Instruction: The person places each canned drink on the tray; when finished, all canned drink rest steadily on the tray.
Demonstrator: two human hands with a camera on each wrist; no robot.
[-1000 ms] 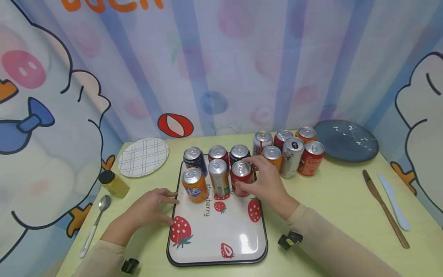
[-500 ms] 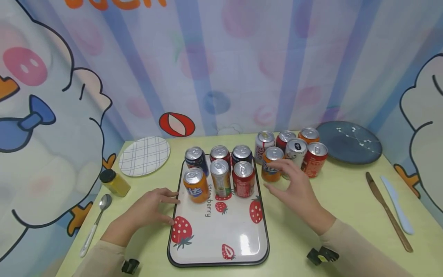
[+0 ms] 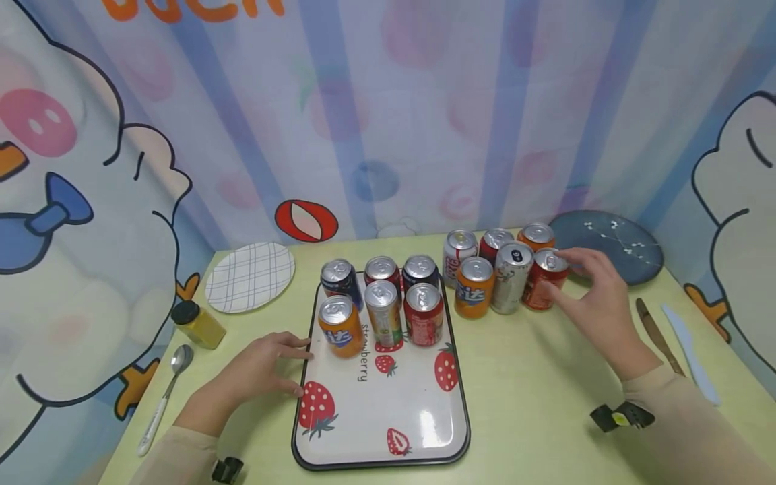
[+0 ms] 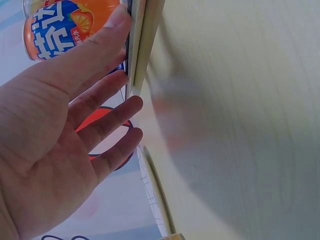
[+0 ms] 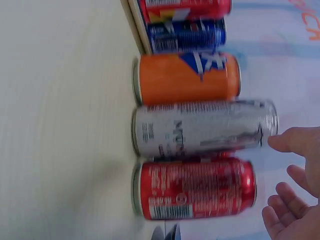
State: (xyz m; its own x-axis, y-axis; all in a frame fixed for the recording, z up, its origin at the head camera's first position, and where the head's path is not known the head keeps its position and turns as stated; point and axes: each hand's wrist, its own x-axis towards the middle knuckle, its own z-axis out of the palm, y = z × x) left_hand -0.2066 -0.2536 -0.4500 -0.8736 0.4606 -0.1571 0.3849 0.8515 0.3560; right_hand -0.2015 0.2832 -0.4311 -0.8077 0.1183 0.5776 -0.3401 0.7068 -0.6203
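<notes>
My left hand [image 3: 257,374] has its fingers spread at the left rim of the strawberry-print tray [image 3: 418,404]. In the left wrist view, the thumb tip lies right at the tray's edge, in front of an orange Fanta can [image 4: 82,25]. On the tray's far half, several soda cans stand upright in two rows. My right hand [image 3: 597,306] reaches to a red can [image 5: 195,190], fingers and thumb apart on either side of it in the head view. In the right wrist view, these fingers are loosely bent, off the can. A silver can [image 3: 511,279] and an orange can [image 3: 474,289] stand beside it.
More cans stand behind these, including a white-and-red can [image 3: 459,256]. A dark plate [image 3: 624,249] lies at the back right, a checked plate [image 3: 251,276] at the back left. Brown knife [image 3: 657,333] and pale blue knife [image 3: 691,353] lie right; yellow bottle [image 3: 203,327] and spoon [image 3: 164,397] left.
My right hand has left the red can on the tray and moved right, past the orange can, to the red can at the right of the group. My left hand stays at the tray's rim.
</notes>
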